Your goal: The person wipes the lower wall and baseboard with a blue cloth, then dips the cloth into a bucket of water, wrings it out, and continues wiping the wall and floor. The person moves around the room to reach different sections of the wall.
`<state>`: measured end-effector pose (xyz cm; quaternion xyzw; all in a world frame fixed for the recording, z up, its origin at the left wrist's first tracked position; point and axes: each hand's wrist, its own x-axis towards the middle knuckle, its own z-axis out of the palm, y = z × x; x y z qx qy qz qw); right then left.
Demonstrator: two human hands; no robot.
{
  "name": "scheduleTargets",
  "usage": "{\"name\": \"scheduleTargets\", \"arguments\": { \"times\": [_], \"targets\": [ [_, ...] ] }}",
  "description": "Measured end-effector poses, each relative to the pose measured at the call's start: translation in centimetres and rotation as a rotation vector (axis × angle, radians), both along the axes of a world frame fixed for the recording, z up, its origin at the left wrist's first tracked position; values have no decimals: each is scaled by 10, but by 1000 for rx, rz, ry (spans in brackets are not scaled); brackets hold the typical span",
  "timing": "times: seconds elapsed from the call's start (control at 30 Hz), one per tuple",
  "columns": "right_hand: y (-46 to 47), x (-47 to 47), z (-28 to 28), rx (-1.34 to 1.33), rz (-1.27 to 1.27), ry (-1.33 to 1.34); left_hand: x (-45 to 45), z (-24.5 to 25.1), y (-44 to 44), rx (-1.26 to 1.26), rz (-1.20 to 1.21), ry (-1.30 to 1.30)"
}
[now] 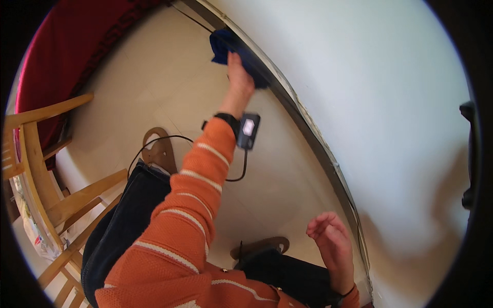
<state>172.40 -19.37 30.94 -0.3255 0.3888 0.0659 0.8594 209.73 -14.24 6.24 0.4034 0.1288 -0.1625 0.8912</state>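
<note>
My left hand (240, 79) presses a dark blue cloth (221, 48) against the dark baseboard (323, 158) at the foot of the wall. The thumb lies on the cloth; the other fingers are hidden behind the hand and the cloth. A black device (249, 131) with a lit screen is strapped at that wrist, and its cable (244, 169) loops back under the sleeve. Lower right, my right hand (332, 242) is raised near the wall with its fingers loosely curved, holding nothing.
A white wall (369, 96) rises on the right, with thin cables (360, 231) running along the baseboard. Wooden chairs (36, 165) crowd the left side, near a red fabric (77, 34). My brown shoes (163, 152) stand on the beige tiled floor (154, 77). A thin dark cord (192, 17) reaches the cloth.
</note>
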Motion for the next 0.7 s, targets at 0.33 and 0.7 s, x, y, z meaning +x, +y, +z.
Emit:
{"name": "scheduleTargets", "arguments": {
  "times": [0.33, 0.7],
  "targets": [
    [6, 5, 16, -98, -46, -75, -356, 1, -58, 423, -663, 250],
    [7, 18, 18, -155, -24, -18, -424, 22, 2, 287, -854, -641]
  ]
}}
